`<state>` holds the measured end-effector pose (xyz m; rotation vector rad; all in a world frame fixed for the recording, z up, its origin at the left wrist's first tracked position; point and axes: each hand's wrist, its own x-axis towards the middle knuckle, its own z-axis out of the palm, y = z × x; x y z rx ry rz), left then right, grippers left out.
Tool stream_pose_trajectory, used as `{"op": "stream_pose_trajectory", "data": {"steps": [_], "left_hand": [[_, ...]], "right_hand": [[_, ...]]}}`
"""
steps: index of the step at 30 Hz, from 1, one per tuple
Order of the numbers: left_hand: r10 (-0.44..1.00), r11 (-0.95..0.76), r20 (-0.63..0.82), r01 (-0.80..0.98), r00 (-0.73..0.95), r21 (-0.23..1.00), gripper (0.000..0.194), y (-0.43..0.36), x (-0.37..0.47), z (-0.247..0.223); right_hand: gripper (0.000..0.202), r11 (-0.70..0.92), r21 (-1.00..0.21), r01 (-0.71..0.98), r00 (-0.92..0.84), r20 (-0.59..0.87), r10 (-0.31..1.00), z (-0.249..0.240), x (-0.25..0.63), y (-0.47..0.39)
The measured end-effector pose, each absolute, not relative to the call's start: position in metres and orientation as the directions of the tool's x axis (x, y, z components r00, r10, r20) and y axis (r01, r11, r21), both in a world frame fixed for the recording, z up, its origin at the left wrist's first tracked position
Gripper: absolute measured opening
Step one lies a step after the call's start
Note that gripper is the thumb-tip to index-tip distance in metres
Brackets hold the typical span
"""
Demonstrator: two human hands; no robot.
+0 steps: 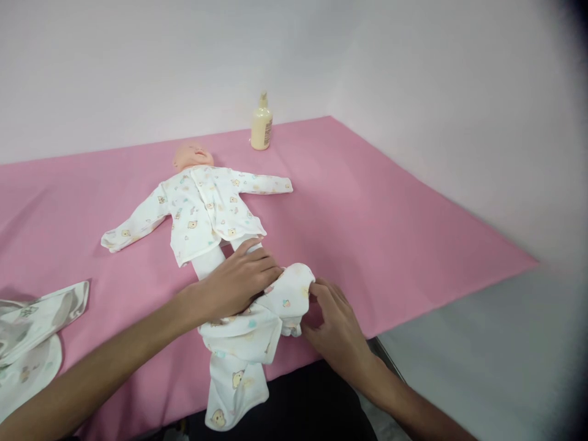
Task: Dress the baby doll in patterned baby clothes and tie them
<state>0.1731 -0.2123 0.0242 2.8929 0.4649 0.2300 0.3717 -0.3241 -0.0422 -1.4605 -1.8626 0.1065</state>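
Observation:
A baby doll [196, 153] lies on its back in a white printed long-sleeved shirt [193, 205], its arms spread. White printed baby pants [248, 334] are bunched around its lower legs, one pant leg hanging over the table's front edge. My left hand [243, 275] lies across the doll's legs, with its fingers closed over the gathered pants; its fingertips are partly hidden by the cloth. At the other pant leg, my right hand [333, 321] pinches the hem between thumb and fingers. The doll's feet are hidden inside the fabric.
A pump bottle [261, 127] of pale yellow liquid stands at the back, near the wall. Folded white printed cloths [32, 334] lie at the left. Pink cloth [358, 202] covers the table, whose right edge runs diagonally along a pale wall.

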Motion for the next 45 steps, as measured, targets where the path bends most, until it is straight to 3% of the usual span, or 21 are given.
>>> {"op": "stream_pose_trajectory", "data": {"steps": [5,9,13,18,21,25,30,31,35,37,41,45], "left_hand": [[0.325,-0.919,0.124,0.282,0.938,0.277,0.043,-0.212,0.172,0.026],[0.331,-0.91,0.106,0.287,0.938,0.298,0.034,-0.212,0.172,0.028],[0.305,-0.932,0.085,0.279,0.949,0.231,0.025,-0.214,0.173,0.026],[0.357,-0.926,0.082,0.34,0.931,0.164,0.041,-0.224,0.164,0.039],[0.459,-0.871,0.071,0.433,0.885,0.233,0.039,-0.236,0.144,0.064],[0.6,-0.703,-0.134,0.6,0.789,0.382,0.03,-0.252,0.106,0.087],[0.711,-0.5,-0.299,0.757,0.636,0.421,0.034,-0.266,0.083,0.076],[0.715,-0.483,-0.315,0.767,0.624,0.422,0.035,-0.268,0.083,0.074],[0.666,-0.558,-0.289,0.716,0.688,0.419,0.029,-0.273,0.086,0.069],[0.646,-0.602,-0.254,0.685,0.72,0.411,0.024,-0.272,0.087,0.067],[0.688,-0.601,-0.182,0.692,0.702,0.399,0.023,-0.266,0.086,0.062],[0.879,-0.407,-0.05,0.802,0.474,0.437,0.02,-0.257,0.091,0.055]], "right_hand": [[0.028,0.338,-0.424,0.84,-0.073,0.53,0.845,-0.051,0.365,-0.316],[0.027,0.355,-0.397,0.846,-0.091,0.55,0.83,-0.049,0.358,-0.311],[0.028,0.365,-0.411,0.835,-0.092,0.549,0.831,-0.045,0.354,-0.307],[0.023,0.37,-0.4,0.838,-0.168,0.457,0.874,-0.035,0.359,-0.311],[0.017,0.387,-0.47,0.793,-0.281,0.282,0.917,-0.014,0.375,-0.317],[0.009,0.374,-0.644,0.667,-0.488,0.002,0.873,0.025,0.408,-0.313],[0.025,0.214,-0.747,0.63,-0.273,0.045,0.961,0.056,0.413,-0.267],[0.026,0.22,-0.756,0.617,-0.299,0.034,0.954,0.058,0.407,-0.255],[0.018,0.321,-0.788,0.525,-0.668,-0.148,0.73,0.062,0.38,-0.219],[0.018,0.383,-0.792,0.476,-0.775,-0.171,0.609,0.062,0.374,-0.211],[0.013,0.474,-0.795,0.379,-0.859,-0.111,0.5,0.06,0.376,-0.208],[0.006,0.496,-0.786,0.37,-0.858,-0.083,0.507,0.057,0.376,-0.21]]}}
